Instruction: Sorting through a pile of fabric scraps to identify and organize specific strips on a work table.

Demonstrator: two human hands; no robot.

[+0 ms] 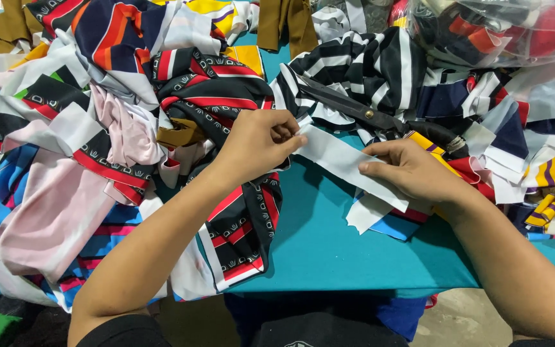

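Observation:
A white strip of fabric (338, 157) lies stretched across the teal table (329, 250) between both hands. My left hand (258, 144) pinches its upper left end beside a black, red and white patterned cloth (239, 218). My right hand (412, 172) presses down on the strip's lower right part, fingers flat over it. Black scissors (374, 117) rest just behind the strip, on a black-and-white striped cloth (367, 67).
Heaps of fabric scraps cover the table's left side, with pink cloth (52, 212) and blue pieces. More scraps in yellow, purple and white (547, 186) lie at the right. A clear plastic bag of cloth (502, 29) sits at the back right. The table's front edge is near me.

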